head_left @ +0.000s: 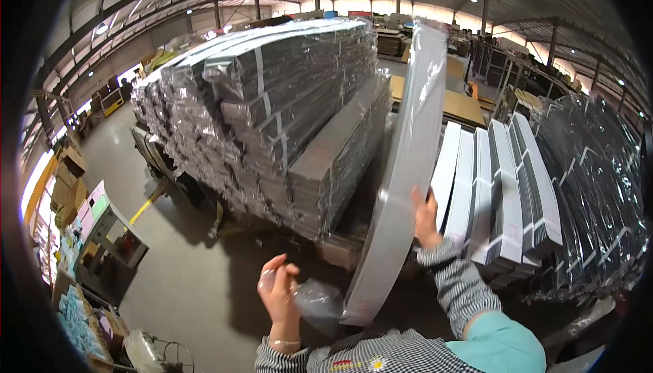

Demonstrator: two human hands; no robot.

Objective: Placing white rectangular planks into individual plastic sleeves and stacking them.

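A long white bundle (401, 162) in clear plastic film stands tilted in front of me, its top leaning away to the right. Against its right side, my right hand (426, 222) grips the edge around mid-length. At the lower end, the loose clear plastic bag end (318, 303) puffs out to the left. My left hand (277, 290) has its fingers curled in a pinch on that film, low and left of the bundle. Right of my right hand, several strapped white bundles (500, 189) stand without a wrapper.
A tall stack of film-wrapped bundles (272, 114) rests on a pallet ahead. Dark plastic-wrapped bundles (598, 182) lean at the far right. A grey cabinet (112, 250) and a crate of blue pieces (78, 318) stand left. Brown boards (462, 104) lie behind.
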